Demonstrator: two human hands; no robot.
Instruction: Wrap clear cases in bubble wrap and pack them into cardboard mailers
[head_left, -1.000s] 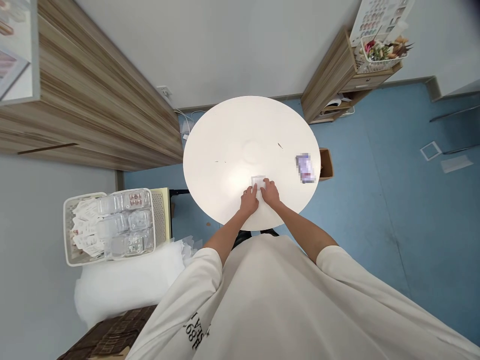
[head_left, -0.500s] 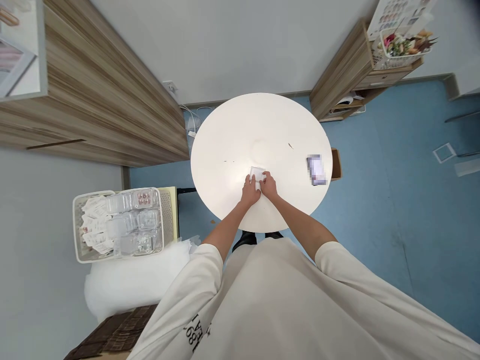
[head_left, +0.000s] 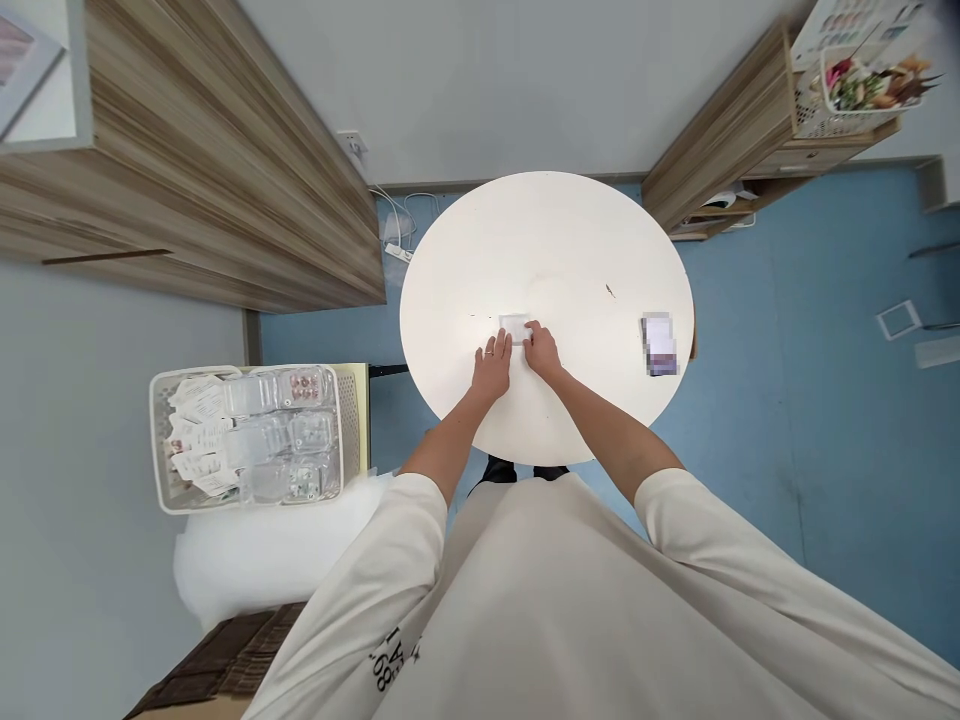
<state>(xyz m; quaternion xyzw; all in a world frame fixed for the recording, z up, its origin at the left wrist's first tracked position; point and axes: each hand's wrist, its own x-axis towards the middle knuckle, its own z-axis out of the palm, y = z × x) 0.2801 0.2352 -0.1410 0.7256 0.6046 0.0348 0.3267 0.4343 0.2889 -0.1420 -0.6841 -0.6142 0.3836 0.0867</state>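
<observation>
A small whitish, partly see-through flat packet (head_left: 514,324) lies on the round white table (head_left: 555,220). My left hand (head_left: 493,366) rests flat at the packet's lower left edge, fingers stretched out and a ring showing on one. At the packet's right edge, the fingers of my right hand (head_left: 542,350) are curled and pinched on its side. What the packet holds is too small to make out.
A blurred-out phone-like thing (head_left: 659,344) lies on the table's right side. To the left stands a white basket (head_left: 156,440) of clear plastic boxes and paper cards, above a bulky white wrap roll (head_left: 255,555). Wooden cabinets (head_left: 225,170) flank the table.
My left hand has drawn a little left, away from my right hand, and its fingers have straightened. The packet now lies flatter and more exposed. The whole view has shifted slightly.
</observation>
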